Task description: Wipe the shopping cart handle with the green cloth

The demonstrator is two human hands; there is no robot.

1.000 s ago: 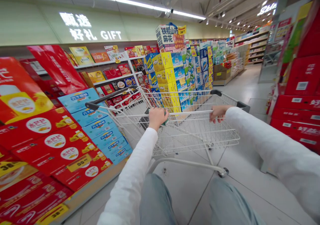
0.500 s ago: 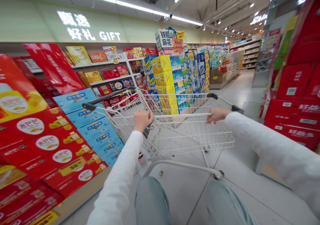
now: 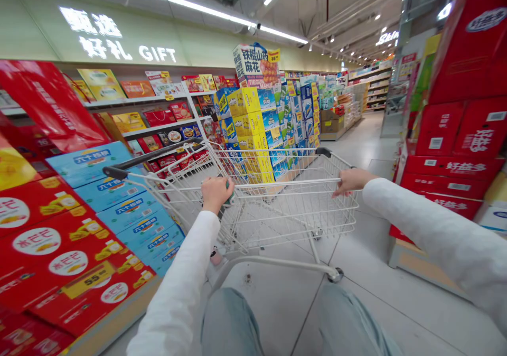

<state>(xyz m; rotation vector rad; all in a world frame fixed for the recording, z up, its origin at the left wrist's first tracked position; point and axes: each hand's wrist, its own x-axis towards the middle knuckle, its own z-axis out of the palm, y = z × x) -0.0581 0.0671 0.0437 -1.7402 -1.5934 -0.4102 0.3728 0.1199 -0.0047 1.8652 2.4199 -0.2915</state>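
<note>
A wire shopping cart [image 3: 277,186] stands side-on before me, its basket looking bare inside. My left hand [image 3: 216,193] is closed over the near top rail, left of its middle. Something dark green [image 3: 230,193] shows beside that thumb; I cannot make out what it is. Farther right, my right hand [image 3: 350,180] curls its fingers around the right end of the same rail. The cart's black handlebar [image 3: 154,158] is at the left, away from both hands. A small pinkish item [image 3: 215,255] shows low by the cart's left side.
Red cartons [image 3: 67,261] and light-blue cartons [image 3: 130,208] are stacked close on the left. Yellow boxes [image 3: 247,134] rise beyond the cart. More red cartons [image 3: 455,171] stand at the right on a low platform. A tiled aisle [image 3: 360,129] runs back between the displays.
The view has turned slightly right, so the shelves, displays and cart appear farther left. My right hand's grip looks slightly shifted toward the rail's right end; my left still holds it.
</note>
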